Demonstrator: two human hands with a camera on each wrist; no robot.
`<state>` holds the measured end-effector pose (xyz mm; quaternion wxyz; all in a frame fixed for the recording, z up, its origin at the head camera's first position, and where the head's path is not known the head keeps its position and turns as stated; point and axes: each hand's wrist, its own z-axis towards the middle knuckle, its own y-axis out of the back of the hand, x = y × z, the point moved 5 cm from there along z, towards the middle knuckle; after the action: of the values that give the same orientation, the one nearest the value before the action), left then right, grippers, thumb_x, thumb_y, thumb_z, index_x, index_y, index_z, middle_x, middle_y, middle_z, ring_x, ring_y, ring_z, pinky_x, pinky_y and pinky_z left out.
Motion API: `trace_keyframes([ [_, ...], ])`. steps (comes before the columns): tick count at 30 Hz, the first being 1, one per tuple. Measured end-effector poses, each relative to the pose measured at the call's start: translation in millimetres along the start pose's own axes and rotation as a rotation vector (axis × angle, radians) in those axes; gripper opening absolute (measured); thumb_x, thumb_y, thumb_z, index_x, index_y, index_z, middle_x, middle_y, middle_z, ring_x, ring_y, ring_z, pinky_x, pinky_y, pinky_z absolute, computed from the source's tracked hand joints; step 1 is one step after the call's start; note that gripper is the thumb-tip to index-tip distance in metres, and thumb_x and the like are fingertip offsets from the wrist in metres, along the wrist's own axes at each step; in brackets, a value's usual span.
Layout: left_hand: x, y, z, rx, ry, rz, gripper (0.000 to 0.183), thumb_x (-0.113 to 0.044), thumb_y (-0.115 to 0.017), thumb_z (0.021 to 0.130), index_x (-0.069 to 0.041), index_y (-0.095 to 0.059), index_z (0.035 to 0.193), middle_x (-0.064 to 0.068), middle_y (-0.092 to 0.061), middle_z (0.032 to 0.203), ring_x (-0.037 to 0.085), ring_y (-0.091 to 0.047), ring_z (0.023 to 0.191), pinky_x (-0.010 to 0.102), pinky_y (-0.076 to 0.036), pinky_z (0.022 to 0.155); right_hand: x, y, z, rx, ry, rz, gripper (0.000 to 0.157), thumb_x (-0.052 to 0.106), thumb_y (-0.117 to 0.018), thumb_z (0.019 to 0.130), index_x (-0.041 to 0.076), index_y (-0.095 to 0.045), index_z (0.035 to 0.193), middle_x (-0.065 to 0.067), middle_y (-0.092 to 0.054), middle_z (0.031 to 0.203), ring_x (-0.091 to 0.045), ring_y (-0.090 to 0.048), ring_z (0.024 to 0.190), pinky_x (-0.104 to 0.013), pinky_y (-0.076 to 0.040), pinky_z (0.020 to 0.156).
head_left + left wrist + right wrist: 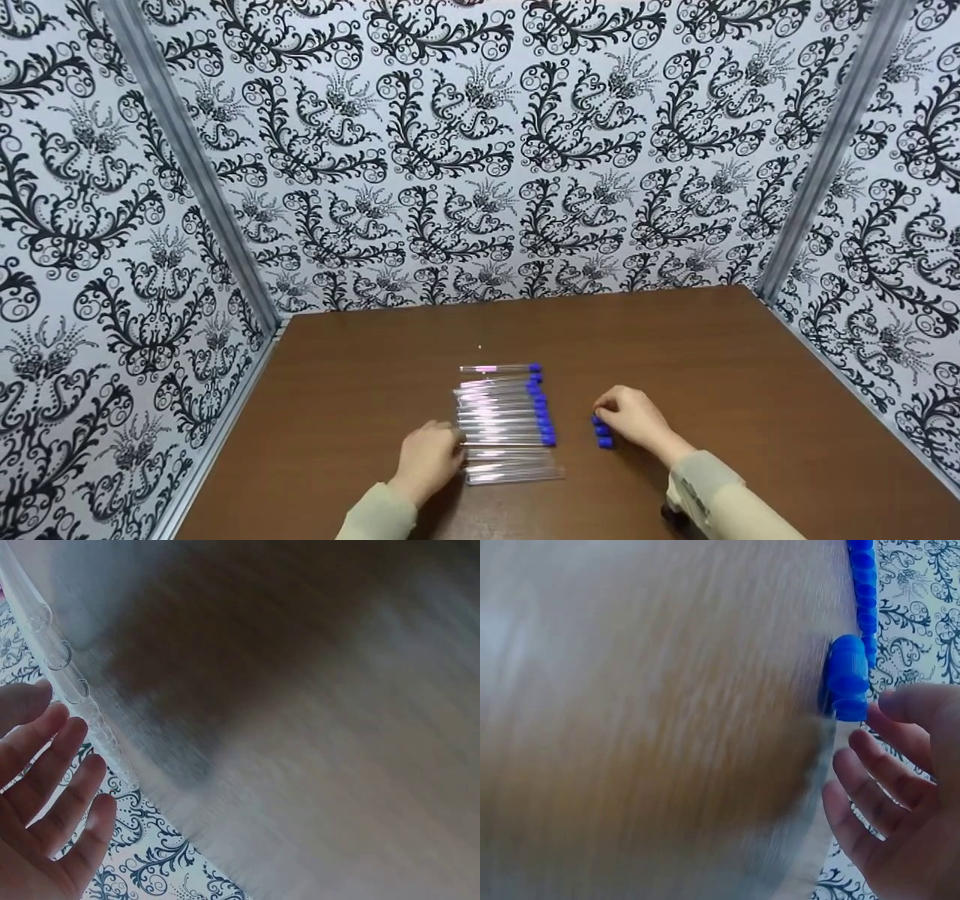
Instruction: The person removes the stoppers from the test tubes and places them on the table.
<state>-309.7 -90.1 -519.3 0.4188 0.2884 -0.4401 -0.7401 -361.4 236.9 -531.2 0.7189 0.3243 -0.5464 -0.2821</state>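
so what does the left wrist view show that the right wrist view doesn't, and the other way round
Only the left wrist view shows the left hand, with its thumb and fingertips close to the ends of the clear tubes.

Only the right wrist view shows the right hand, with its thumb and index finger at the near blue caps, and a row of more blue caps beyond.

Both share the brown tabletop, partly blurred, and the black-and-white patterned wall past its edge.
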Motion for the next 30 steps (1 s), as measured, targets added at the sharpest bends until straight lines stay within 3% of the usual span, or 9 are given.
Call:
trace_keyframes([
  [4, 3.4, -0.1, -0.5, -0.036, 0.023, 0.010, 0.007, -0.013, -0.076, 0.071, -0.015, -0.071, 0.075, -0.003, -0.063, 0.072, 0.020, -0.059, 0.069, 0.037, -0.050, 0.056, 13, -1.7, -3, -0.045, 0.060, -0.065, 0.008, 0.014, -0.071, 0.086, 0.013, -0.074, 0.093, 0.008, -0.064, 0.091, -0.014, -0.063, 0.081, -0.039, -0.052, 0.075],
  [7, 5.5, -0.2, -0.7, -0.063, 0.043, 0.019, 0.008, -0.010, -0.073, 0.071, -0.014, -0.068, 0.073, -0.003, -0.062, 0.070, 0.020, -0.058, 0.067, 0.036, -0.050, 0.054, 30, -4.9, -6, -0.064, 0.164, -0.115, 0.013, 0.013, -0.074, 0.082, 0.011, -0.074, 0.095, 0.008, -0.065, 0.089, -0.013, -0.063, 0.078, -0.034, -0.052, 0.068],
  [14, 7.5, -3.0, -2.2, -0.061, 0.048, 0.024, 0.011, -0.005, -0.072, 0.074, -0.013, -0.068, 0.080, -0.001, -0.062, 0.073, 0.021, -0.059, 0.068, 0.036, -0.050, 0.053, 59, -21.3, -17, -0.022, 0.348, -0.178, 0.015, 0.011, -0.076, 0.078, 0.011, -0.074, 0.093, 0.007, -0.066, 0.085, -0.010, -0.061, 0.075, -0.030, -0.051, 0.064],
  [24, 5.2, -3.2, -2.4, 0.002, 0.057, 0.012, 0.011, -0.007, -0.070, 0.078, -0.014, -0.071, 0.086, 0.000, -0.067, 0.076, 0.023, -0.060, 0.069, 0.038, -0.050, 0.055, 64, -40.0, -21, -0.018, 0.372, -0.242, 0.017, 0.012, -0.077, 0.073, 0.015, -0.075, 0.090, 0.008, -0.069, 0.083, -0.015, -0.064, 0.079, -0.038, -0.052, 0.067],
  [30, 3.0, -4.1, -0.9, 0.031, 0.084, -0.008, 0.008, -0.006, -0.068, 0.077, -0.012, -0.069, 0.081, 0.003, -0.065, 0.069, 0.025, -0.060, 0.066, 0.041, -0.048, 0.052, 67, -45.6, -20, 0.001, 0.362, -0.233, 0.017, 0.011, -0.077, 0.074, 0.012, -0.076, 0.091, 0.006, -0.071, 0.082, -0.014, -0.065, 0.074, -0.036, -0.052, 0.063],
])
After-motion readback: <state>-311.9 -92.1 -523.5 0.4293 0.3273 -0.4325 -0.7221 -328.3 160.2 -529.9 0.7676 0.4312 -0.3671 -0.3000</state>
